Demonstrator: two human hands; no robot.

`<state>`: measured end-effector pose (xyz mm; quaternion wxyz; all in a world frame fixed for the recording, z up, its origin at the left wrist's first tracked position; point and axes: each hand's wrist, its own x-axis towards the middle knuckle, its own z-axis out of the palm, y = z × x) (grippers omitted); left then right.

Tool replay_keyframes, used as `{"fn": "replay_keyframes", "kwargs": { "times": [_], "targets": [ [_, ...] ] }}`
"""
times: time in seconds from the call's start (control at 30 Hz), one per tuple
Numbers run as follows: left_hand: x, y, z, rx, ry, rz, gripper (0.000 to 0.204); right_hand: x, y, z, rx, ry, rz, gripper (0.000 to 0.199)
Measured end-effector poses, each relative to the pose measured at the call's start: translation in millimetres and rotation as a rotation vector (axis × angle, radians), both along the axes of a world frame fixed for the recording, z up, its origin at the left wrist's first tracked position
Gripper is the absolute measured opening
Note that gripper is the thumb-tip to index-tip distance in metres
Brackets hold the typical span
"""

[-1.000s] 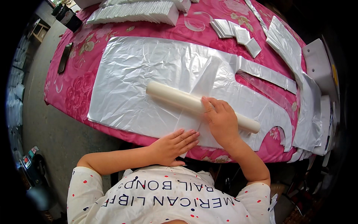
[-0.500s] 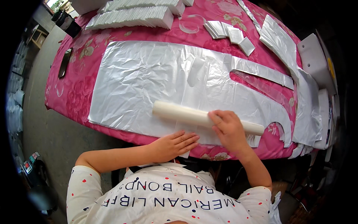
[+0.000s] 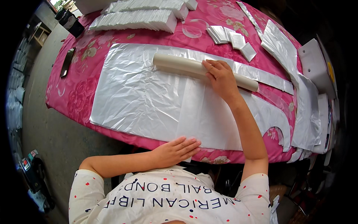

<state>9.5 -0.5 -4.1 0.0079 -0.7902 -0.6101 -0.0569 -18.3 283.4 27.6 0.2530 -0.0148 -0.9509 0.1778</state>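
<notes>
A stack of thin, shiny whitish plastic sheets [image 3: 136, 91], cut like aprons with a strap and curved cut-outs at the right, lies flat on the table. Across its far part rests a smooth cream-coloured tube [image 3: 177, 64]. My right hand [image 3: 222, 80] grips this tube right of its middle, thumb on the near side and fingers over the top. At the near edge of the sheets my left hand [image 3: 178, 150] lies flat, palm down, its fingers stretched out and holding nothing.
A pink flowered cloth [image 3: 80, 95] covers the table. Folded white packets [image 3: 140, 21] stand in rows at the back, with several loose small packets [image 3: 232, 38] farther right. A phone [image 3: 67, 62] and dark bottle [image 3: 69, 23] are left. More plastic film [image 3: 307, 108] hangs near a white box [image 3: 314, 61].
My right hand has pushed the tube away from me, from the near part of the sheets to their far part. The left hand stays nearly in place at the near edge.
</notes>
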Motion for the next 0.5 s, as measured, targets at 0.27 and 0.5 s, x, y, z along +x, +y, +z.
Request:
{"fn": "replay_keyframes", "kwargs": {
  "times": [0.27, 0.5],
  "targets": [
    [-24, -19, 8, 0.018, -0.250, 0.018, 0.042, 76, -65, 10, -0.228, -0.299, 0.461, 0.050],
    [-42, -17, 3, 0.223, -0.639, -0.086, 0.045, 109, -94, 1, -0.171, -0.278, 0.391, 0.049]
  ]
}}
